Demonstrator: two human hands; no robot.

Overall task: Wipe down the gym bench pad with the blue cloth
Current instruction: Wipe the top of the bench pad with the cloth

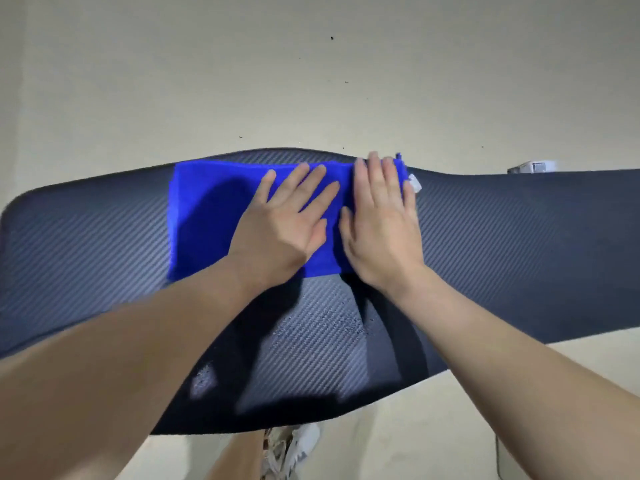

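Left hand [284,230] and right hand [381,230], fingers spread flat, pressed side by side on the bright blue rectangular cloth [204,216], which lay at 12 o'clock on the dark carbon-weave-textured bench pad [86,251].

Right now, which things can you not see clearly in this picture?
Head view only:
- Blue cloth: its right part is hidden under the left hand and right hand.
- Bench pad: both ends cut off by the frame edges.
- White object behind the pad: too small to identify.
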